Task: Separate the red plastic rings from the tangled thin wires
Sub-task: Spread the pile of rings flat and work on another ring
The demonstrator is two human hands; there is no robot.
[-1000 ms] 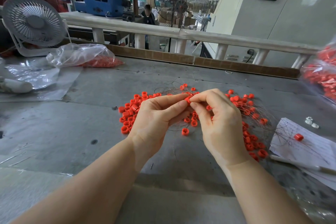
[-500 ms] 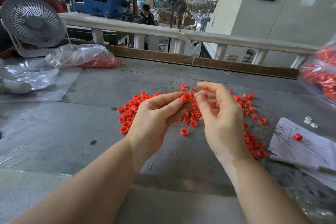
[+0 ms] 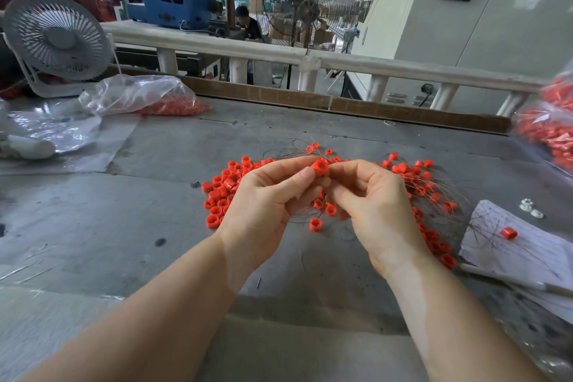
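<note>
Head view, the only one. Left hand pinches a red ring between thumb and forefinger, held up over the middle of the bench so the wire can be worked free in the air rather than dragged through the pile. Right hand is curled, its fingertips meeting the same ring from the other side; it looks to be pinching the ring or the wire at it, can't tell which, wire too fine to see there.

Thin wires lie in a loose tangle under and behind the hands, spreading toward the right edge of the bench, with rings strung through them. Pile of loose rings sits just left of the hands with no wire visible in it. Judging by that, left is the done side and right the to-do side, so each freed ring has a short drop. Plenty of rings lie in the tangle, so the job looks well short of done.

One stray ring lies on a sheet of paper at the right edge. Clear bag with red parts sits toward the far left corner, a white fan behind it. Another bag of red parts at the far right edge, blurred.
</note>
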